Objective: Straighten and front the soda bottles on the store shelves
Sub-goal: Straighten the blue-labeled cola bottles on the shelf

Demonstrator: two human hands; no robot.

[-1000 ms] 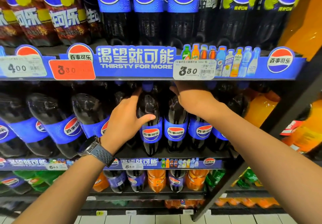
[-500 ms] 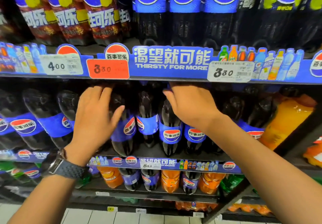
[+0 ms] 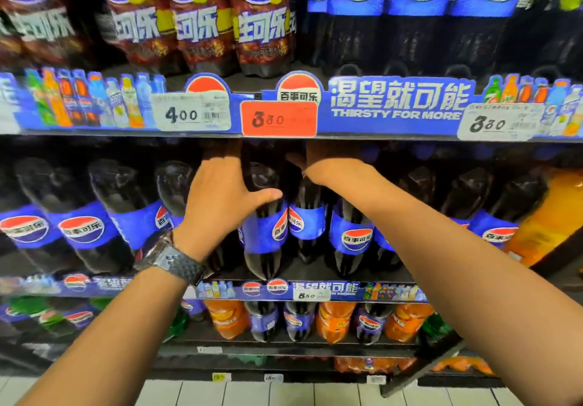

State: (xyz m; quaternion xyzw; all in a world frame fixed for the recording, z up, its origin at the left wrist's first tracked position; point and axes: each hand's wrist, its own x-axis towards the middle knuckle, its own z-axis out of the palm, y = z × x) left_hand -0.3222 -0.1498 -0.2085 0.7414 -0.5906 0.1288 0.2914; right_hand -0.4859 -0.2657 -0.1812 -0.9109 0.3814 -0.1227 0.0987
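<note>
Dark cola bottles with blue labels fill the middle shelf (image 3: 315, 274). My left hand (image 3: 220, 197) holds one cola bottle (image 3: 263, 235) by its shoulder. The thumb lies across its front and the fingers reach up beside its neck. That bottle's logo faces right. My right hand (image 3: 328, 165) grips the neck of the neighbouring cola bottle (image 3: 307, 221), whose logo faces left. Its fingertips are lost in the shadow under the shelf strip (image 3: 394, 105). A third bottle (image 3: 351, 238) to the right shows its logo to the front.
More cola bottles lean along the left of the same shelf, and an orange soda bottle (image 3: 549, 216) stands at the right. Larger bottles fill the shelf above, smaller orange and cola bottles (image 3: 334, 320) the shelf below. A dark upright post (image 3: 419, 374) crosses the lower right.
The view has shifted left along the shelf. My left hand moved from a flat hold on one bottle to the bottle beside it. My right hand slid left to the bottle next to that one.
</note>
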